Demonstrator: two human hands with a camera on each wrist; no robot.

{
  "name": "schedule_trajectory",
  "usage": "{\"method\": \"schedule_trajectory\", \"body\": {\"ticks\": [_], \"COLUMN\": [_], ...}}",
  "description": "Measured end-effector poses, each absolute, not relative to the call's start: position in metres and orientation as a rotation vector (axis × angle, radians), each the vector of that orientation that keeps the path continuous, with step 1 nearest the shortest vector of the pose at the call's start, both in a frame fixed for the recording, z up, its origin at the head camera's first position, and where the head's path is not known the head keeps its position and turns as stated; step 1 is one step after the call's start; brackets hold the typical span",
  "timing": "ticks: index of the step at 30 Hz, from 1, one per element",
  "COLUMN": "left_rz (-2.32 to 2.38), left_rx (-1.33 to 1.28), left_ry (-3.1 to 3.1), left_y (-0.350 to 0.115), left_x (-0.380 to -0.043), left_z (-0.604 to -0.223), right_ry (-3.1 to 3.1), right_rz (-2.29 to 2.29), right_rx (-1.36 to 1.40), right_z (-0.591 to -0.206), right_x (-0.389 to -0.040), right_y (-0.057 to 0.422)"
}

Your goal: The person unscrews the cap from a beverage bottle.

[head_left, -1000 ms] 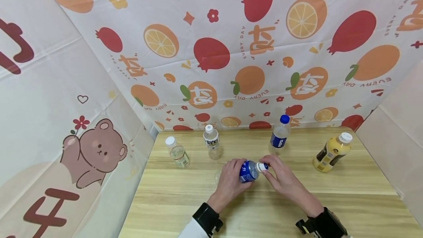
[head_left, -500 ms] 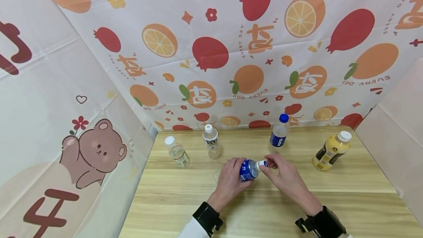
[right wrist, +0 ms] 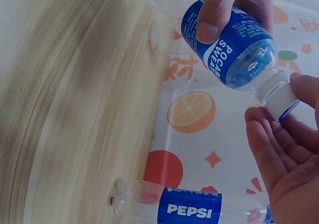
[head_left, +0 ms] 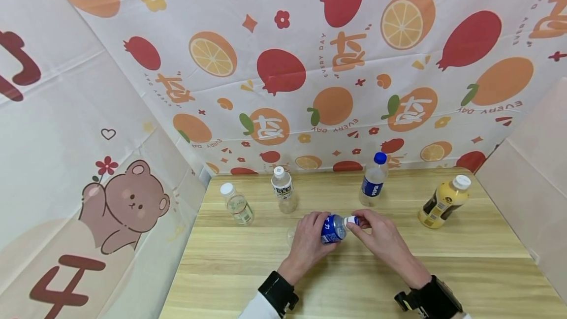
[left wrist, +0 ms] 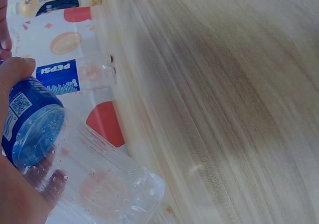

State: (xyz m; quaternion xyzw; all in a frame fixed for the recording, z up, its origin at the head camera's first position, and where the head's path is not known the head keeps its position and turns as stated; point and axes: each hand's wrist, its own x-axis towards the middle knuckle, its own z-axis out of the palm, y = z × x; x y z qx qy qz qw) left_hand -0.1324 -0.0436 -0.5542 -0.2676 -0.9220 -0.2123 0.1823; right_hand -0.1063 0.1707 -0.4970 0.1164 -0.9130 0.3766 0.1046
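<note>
In the low middle of the head view, the left hand [head_left: 306,238] wraps around a clear bottle [head_left: 333,229] with a blue label, tipped with its top to the right. The right hand [head_left: 383,237] pinches its white cap [head_left: 352,221]. Higher up, a Pepsi bottle [head_left: 373,186] stands on the table [head_left: 230,270]. A yellow bottle [head_left: 443,203] stands farther right.

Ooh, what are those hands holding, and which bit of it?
The Pocari bottle. The left hand grips it round the middle, thumb on the label, and the right hand pinches its cap.
</note>
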Motion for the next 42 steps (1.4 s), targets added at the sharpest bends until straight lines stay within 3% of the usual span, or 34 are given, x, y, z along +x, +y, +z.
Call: {"method": "schedule_trajectory", "body": {"ticks": [20, 31, 42], "left_rz": [-0.704, -0.665, -0.633], "left_rx": [-0.748, -0.757, -0.761], "left_ry": [-2.620, -2.610, -2.586], "left_y": [-0.045, -0.044, -0.042], "left_x": [-0.130, -0.130, -0.132], "left_z": [-0.553, -0.551, -0.551], "right_ry": [-2.578, -2.753, -2.734], "right_rz": [1.170, 1.104, 1.016], "right_rx": [0.635, 0.252, 0.223], "right_z": [-0.502, -0.498, -0.496], "right_x": [-0.107, -0.107, -0.109], "right_y": [0.176, 0.168, 0.166]}}
